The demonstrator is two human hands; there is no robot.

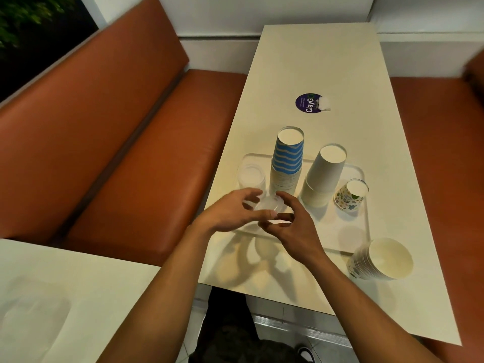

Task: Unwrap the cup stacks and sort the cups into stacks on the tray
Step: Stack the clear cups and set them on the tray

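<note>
Forearms come up from the bottom edge and meet over the near-left corner of the tray. So the left hand and right hand are close together, both with fingers curled round a clear cup. It's see-through and a bit blurry. I can't tell if it's one cup or a couple nested, but the base seems to face up toward the camera.

What matters imo is where it goes. The clear stack stands on the tray at roughly 11 o'clock from the held cup, near it, with its axis upright and base up like the rest. The left hand is the nearer one, so my guess is that it carries the cup over and drops it straight down on top, and the right just lets go.

Rest of the tray:
- the blue striped stack is at 12 o'clock from the hands and is the tallest
- the white stack is at about 2
- a single floral cup is beside it, upside down

The floral stack lies on its side off the tray at about 4 o'clock, with its mouth toward the camera, on the table. That one looks like the right hand's job.
</note>
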